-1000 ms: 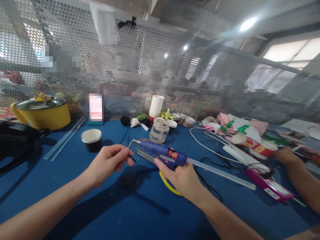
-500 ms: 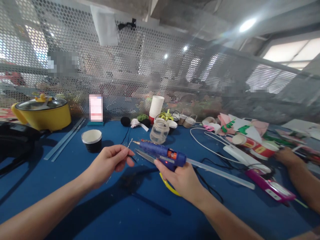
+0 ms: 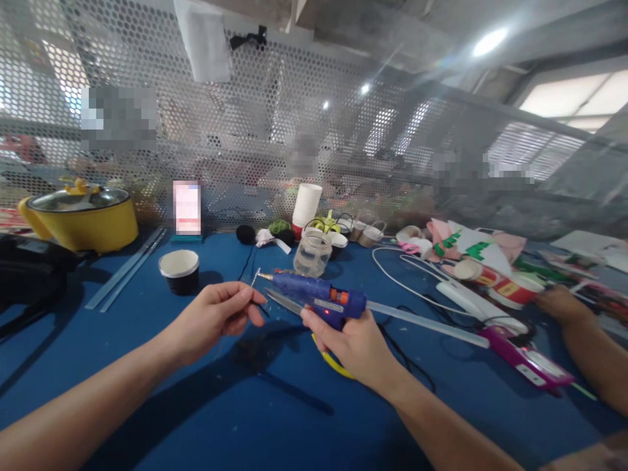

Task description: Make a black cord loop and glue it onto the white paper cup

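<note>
Holding steady since a second ago, both hands show almost no shift; only the glue gun has tilted slightly more level, which suggests gluing at the nozzle is under way. The right hand (image 3: pixel 358 343) has its grip clenched on one blue hot-glue gun (image 3: pixel 318 297) with one clear glue stick (image 3: pixel 426 322) in its rear. The left hand (image 3: pixel 213 317) pinches one thin wire piece (image 3: pixel 254 280) at the nozzle. Farther on the blue table (image 3: pixel 147 366): one black paper cup (image 3: pixel 179 271), one clear plastic jar (image 3: pixel 312 254), one yellow lidded pot (image 3: pixel 81 219). One co-worker's arm (image 3: pixel 583 333) rests at right.
</note>
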{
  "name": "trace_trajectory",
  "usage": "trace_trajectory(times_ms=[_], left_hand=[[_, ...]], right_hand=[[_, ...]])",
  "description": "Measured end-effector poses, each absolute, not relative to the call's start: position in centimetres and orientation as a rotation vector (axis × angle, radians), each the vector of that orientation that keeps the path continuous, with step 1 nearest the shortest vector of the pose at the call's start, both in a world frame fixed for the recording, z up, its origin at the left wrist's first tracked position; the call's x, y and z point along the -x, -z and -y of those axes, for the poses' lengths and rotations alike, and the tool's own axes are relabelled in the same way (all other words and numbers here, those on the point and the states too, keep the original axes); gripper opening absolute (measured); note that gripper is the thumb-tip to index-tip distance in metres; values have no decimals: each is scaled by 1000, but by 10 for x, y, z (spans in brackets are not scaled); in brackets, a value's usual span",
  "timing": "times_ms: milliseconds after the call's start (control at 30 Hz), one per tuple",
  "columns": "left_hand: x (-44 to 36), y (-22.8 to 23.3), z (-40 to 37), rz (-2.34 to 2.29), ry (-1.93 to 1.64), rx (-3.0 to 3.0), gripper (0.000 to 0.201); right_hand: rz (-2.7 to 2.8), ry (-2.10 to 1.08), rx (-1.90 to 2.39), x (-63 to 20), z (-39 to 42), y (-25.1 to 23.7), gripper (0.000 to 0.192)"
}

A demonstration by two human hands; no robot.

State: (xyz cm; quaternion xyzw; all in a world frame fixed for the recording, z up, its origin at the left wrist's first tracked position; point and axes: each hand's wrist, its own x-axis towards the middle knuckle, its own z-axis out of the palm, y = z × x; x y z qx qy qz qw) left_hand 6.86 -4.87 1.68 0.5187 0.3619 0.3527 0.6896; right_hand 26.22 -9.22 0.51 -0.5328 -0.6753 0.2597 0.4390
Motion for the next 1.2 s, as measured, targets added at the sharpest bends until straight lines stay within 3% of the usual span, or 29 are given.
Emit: trace_trajectory(times_ms=[1200], left_hand=[[-68, -17, 48, -736, -776, -1150, 23]], right_hand=[[1611, -816, 1296, -265, 87, -7, 21]])
